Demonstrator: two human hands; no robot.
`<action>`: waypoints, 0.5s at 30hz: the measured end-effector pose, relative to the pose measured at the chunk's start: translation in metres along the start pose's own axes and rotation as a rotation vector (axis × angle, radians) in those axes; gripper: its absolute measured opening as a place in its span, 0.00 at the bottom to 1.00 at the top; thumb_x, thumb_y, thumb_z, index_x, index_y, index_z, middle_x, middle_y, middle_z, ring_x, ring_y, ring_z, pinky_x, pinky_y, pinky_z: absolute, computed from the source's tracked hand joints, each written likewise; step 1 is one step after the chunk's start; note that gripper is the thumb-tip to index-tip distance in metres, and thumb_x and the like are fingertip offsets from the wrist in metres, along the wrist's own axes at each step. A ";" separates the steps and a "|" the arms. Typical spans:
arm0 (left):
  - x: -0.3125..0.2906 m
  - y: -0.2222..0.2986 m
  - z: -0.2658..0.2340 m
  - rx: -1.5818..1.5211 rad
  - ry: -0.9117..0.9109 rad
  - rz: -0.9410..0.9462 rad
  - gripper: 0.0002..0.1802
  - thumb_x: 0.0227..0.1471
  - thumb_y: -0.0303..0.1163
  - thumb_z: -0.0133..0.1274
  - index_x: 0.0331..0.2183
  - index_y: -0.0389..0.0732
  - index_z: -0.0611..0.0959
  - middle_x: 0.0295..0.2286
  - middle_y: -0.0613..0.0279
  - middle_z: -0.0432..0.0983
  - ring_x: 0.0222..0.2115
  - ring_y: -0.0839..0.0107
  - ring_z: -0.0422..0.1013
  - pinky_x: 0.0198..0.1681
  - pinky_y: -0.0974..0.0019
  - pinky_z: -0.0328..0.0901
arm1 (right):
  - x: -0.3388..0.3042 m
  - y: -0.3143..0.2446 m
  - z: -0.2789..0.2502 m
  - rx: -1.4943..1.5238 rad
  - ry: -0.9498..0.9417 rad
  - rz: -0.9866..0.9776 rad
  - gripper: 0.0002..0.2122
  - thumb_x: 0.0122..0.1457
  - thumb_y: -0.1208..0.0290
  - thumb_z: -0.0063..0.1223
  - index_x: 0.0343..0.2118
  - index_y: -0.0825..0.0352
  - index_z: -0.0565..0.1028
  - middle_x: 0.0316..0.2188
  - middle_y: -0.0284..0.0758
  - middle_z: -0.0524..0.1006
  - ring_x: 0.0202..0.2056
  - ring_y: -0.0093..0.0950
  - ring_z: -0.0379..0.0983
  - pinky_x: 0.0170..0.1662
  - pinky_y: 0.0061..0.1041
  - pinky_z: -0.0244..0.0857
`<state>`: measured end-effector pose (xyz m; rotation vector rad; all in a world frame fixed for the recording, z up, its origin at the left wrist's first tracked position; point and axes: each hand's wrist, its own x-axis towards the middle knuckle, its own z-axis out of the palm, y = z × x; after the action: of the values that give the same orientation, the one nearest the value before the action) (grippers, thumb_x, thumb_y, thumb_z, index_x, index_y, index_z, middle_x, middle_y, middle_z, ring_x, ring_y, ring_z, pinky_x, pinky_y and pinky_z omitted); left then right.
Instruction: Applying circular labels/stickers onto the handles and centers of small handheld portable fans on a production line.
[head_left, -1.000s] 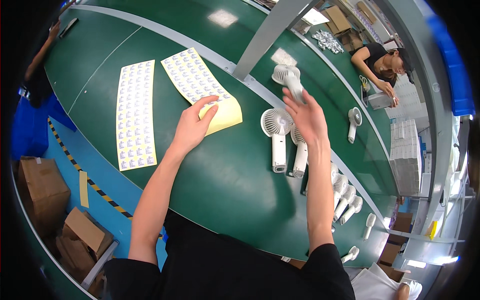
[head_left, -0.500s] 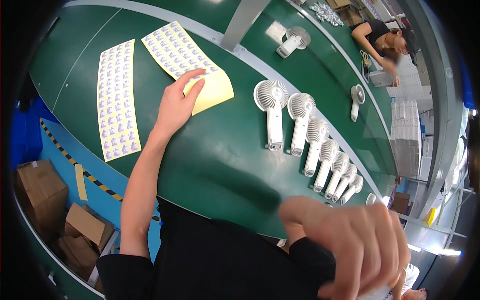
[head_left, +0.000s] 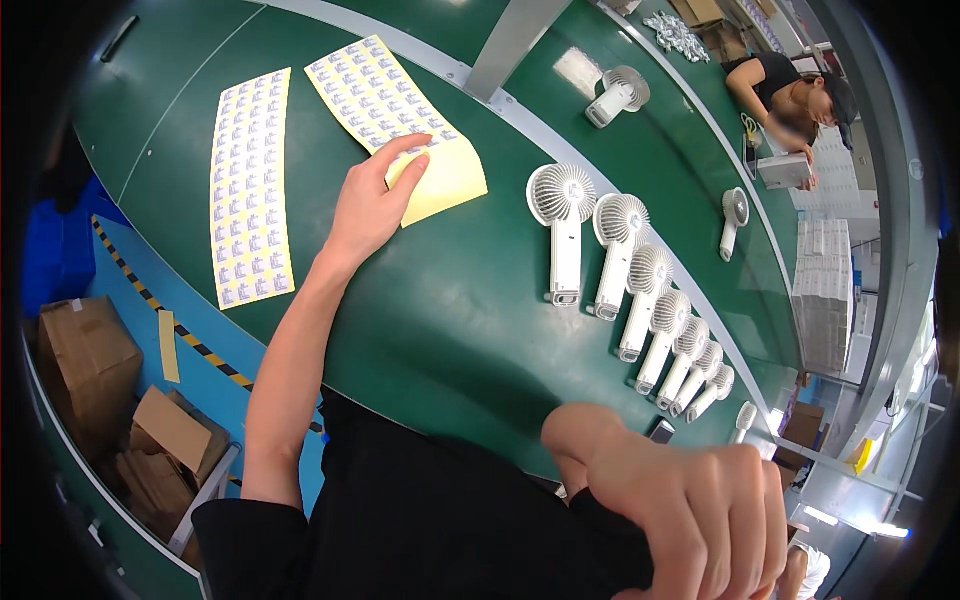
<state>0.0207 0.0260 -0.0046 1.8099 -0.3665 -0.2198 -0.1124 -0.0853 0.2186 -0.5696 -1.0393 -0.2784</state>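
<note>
My left hand (head_left: pixel 372 205) pinches the near end of a yellow-backed sticker sheet (head_left: pixel 385 95) between thumb and fingers. That end curls over, with its bare yellow part beside the thumb. A second sticker sheet (head_left: pixel 252 190), covered in rows of small printed labels, lies flat to the left. Close to the camera at lower right, my right hand (head_left: pixel 700 520) is curled with knuckles up; its fingertips, and whatever may be in them, are hidden. Beyond it, several white handheld fans (head_left: pixel 566 255) lie in a slanting row on the green table (head_left: pixel 440 320).
Farther off lie two more handheld fans (head_left: pixel 617 95) (head_left: pixel 734 222). A grey metal post (head_left: pixel 515 45) rises from the table's far rail. Across it, a co-worker (head_left: pixel 790 100) handles a white box (head_left: pixel 786 171). Cardboard boxes (head_left: pixel 90 360) stand on the floor at left.
The whole view has shifted slightly, moving the table's things rightward in the picture. My right hand sits lower and a little to the left. My left hand keeps its hold on the sheet.
</note>
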 end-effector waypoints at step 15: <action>-0.001 0.011 0.008 -0.022 0.022 -0.007 0.15 0.61 0.36 0.50 0.48 0.43 0.81 0.35 0.64 0.80 0.29 0.81 0.69 0.34 0.75 0.63 | -0.006 -0.037 -0.019 -0.038 0.041 -0.157 0.20 0.58 0.78 0.41 0.08 0.64 0.67 0.11 0.39 0.72 0.19 0.30 0.76 0.42 0.25 0.74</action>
<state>0.0154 0.0163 0.0033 1.7910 -0.3408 -0.2078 -0.1188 -0.1274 0.2178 -0.5154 -1.0426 -0.4474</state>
